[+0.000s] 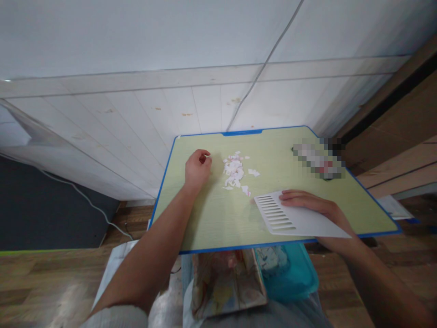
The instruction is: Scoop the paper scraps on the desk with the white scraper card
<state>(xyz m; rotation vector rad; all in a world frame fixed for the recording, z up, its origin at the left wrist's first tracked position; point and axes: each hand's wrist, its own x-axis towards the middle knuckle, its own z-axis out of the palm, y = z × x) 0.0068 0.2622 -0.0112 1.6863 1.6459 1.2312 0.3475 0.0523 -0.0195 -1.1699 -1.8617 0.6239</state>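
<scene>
Held in the right hand (310, 203), a white slotted sheet (275, 214) has fingers laid across its upper face; the thumb is hidden. It tilts over the near right part of the table (215, 228), its slotted end toward the middle, just beside a stray paper piece (246, 190). Beyond that, a heap of white paper scraps (234, 171) lies around the table's centre. Left of the heap and apart from it, the left hand (198, 171) curls loosely; whether its fingertips pinch anything, I cannot tell. A pixelated object (317, 159) lies near the right edge. Below the near edge sit a worn box (232, 294) and a turquoise bin (305, 278).
</scene>
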